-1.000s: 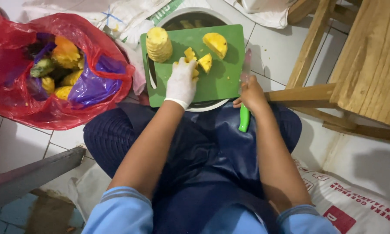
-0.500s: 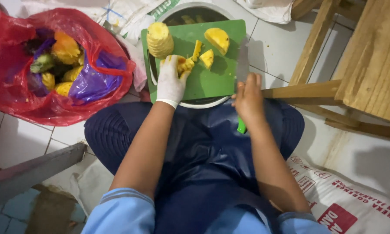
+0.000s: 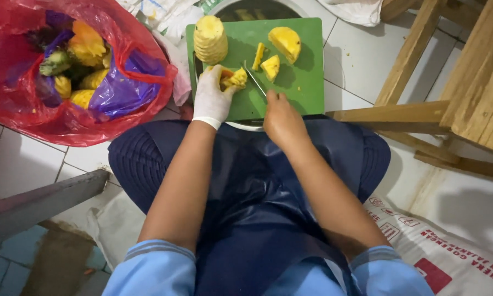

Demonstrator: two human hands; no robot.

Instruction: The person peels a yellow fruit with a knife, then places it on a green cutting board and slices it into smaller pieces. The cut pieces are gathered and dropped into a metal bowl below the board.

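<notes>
Evenly bright, soft light from above. Faint shadows beside the wooden chair legs [image 3: 405, 60] on the tiled floor [image 3: 361, 49]. Mild glare on the red plastic bag [image 3: 16, 104]. Sharp centre, slight wide-angle stretch at edges.

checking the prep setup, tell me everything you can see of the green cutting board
The green cutting board is a flat rectangle with rounded corners, apparently plastic. It lies level over a round basin on the tiled floor, in front of the person's knees. On it stand a peeled, ridged pineapple body at the far left corner and three cut yellow pieces. The gloved left hand presses another piece against it, and the knife in the right hand angles over its middle.
</notes>
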